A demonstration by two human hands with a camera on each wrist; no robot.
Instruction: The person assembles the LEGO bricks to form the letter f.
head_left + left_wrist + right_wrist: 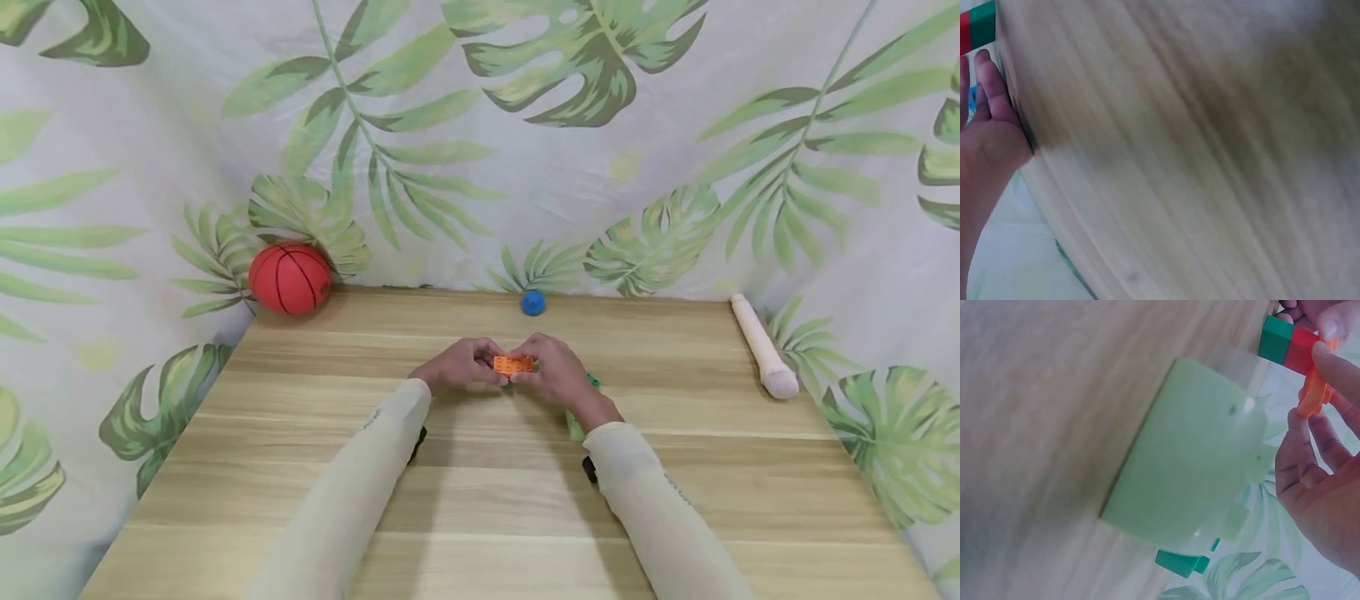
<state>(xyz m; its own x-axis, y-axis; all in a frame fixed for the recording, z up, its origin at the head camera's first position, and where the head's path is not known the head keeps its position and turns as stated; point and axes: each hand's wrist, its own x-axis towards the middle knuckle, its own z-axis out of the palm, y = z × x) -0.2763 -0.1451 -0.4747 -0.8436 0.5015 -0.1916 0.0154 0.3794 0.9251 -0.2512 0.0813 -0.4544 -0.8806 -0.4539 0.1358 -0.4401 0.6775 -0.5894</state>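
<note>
An orange toy brick [513,364] with studs is held between both hands over the middle of the table. My left hand [463,364] pinches its left end, and my right hand [557,372] grips the right end with thumb and fingers. In the right wrist view, a red brick [1302,350] joins the orange one, with a green brick [1275,339] beyond it in the same stack. That stack's red and green part also shows at the left wrist view's corner. Beside my right wrist stands a light green block [1179,456] with studs, mostly hidden by the arm in the head view.
Another green brick [1179,564] lies behind the light green block. A blue round piece [533,302] is at the table's back edge. The red basketball [289,278] rests at the back left corner, and a pale pink club-shaped object [765,348] lies along the right edge.
</note>
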